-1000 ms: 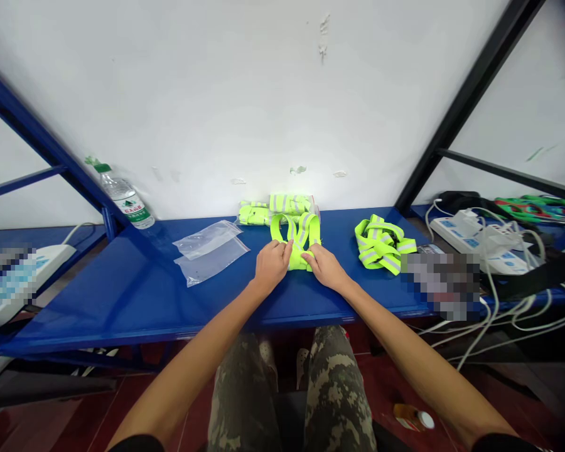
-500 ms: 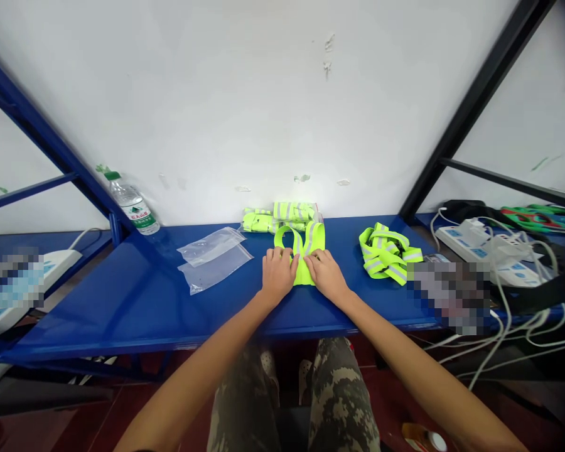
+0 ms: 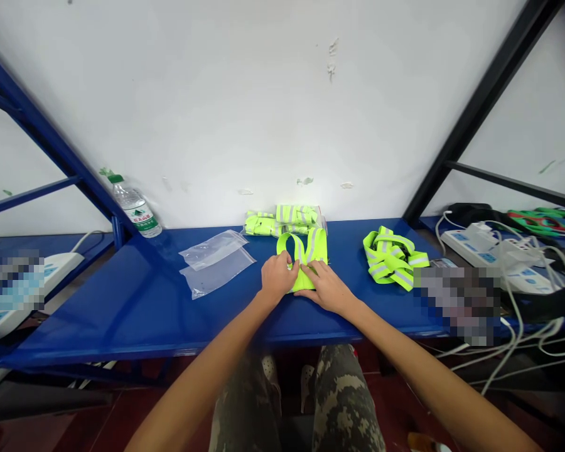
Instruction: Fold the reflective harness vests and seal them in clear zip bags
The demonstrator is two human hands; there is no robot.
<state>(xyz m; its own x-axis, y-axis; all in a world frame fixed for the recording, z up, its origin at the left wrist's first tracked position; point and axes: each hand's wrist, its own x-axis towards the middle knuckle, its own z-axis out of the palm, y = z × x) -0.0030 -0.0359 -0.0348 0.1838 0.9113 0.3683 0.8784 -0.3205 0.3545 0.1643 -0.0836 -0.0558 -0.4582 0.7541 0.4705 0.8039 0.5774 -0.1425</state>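
Note:
A neon-yellow reflective vest (image 3: 300, 248) with silver stripes lies folded on the blue table, its looped straps pointing toward the wall. On its left side, my left hand (image 3: 277, 274) grips the fabric with curled fingers. My right hand (image 3: 328, 286) holds the lower right part, fingers on top and thumb along the near edge. The fingers partly hide the folds. Two clear plastic bags (image 3: 219, 274) lie overlapped to the left. Behind the vest are packed yellow reflective vests (image 3: 282, 220) in clear bags. A loose tangle of yellow reflective straps (image 3: 392, 256) rests to the right.
A water bottle (image 3: 136, 209) leans against the wall at the left. Power strips (image 3: 508, 254) with white cables sit on the right, beside a blurred-out item (image 3: 461, 298). Another power strip (image 3: 59, 267) is at far left. Blue and black frame posts flank the table (image 3: 122, 307).
My right hand has shifted lower, its thumb now along the vest's near edge. That edge has come up a little. The whole view has moved slightly.

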